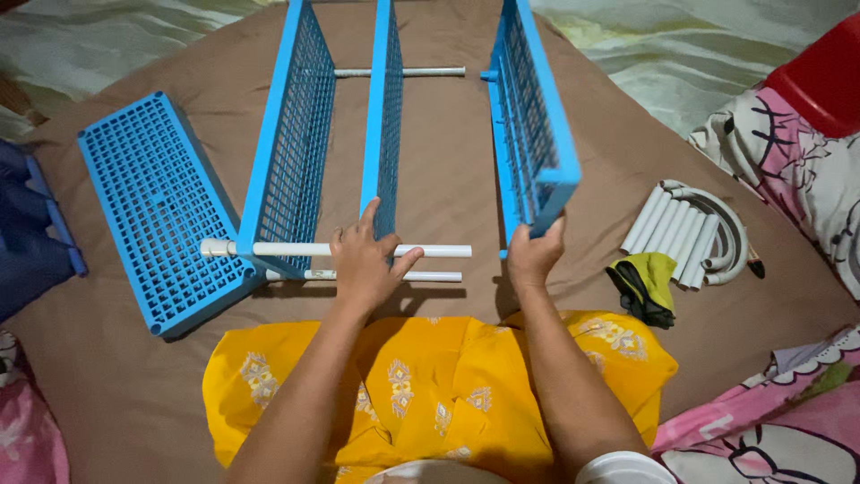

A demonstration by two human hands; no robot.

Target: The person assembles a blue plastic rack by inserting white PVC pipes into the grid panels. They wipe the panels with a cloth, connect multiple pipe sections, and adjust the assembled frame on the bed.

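Blue plastic everywhere on this brown blanket [448, 134]. I see the left hand [365, 264] at about six o'clock of the scene, fingers spread and lying open over the upper white tube [296, 249], index finger reaching up to the bottom corner of the middle blue grid panel [383, 116]. A second, thinner white tube [430, 277] lies just below it. The right hand [535, 254] is closed on the lower corner of the right blue grid panel [533, 125], holding it tilted on edge. Another upright blue grid panel [291, 152] stands at eleven o'clock from the left hand, and a white rod [421, 72] bridges the panels up at twelve o'clock. Lying flat at nine o'clock is a fourth blue grid shelf [157, 211].

Over at three o'clock, a bundle of white tubes [685, 233] rests loose on the blanket, with a yellow-green and black cloth [647, 285] touching its lower left end. A red plastic object [820, 76] sits at two o'clock on patterned pink bedding [806, 179]. Yellow flowered fabric [430, 385] covers my lap.
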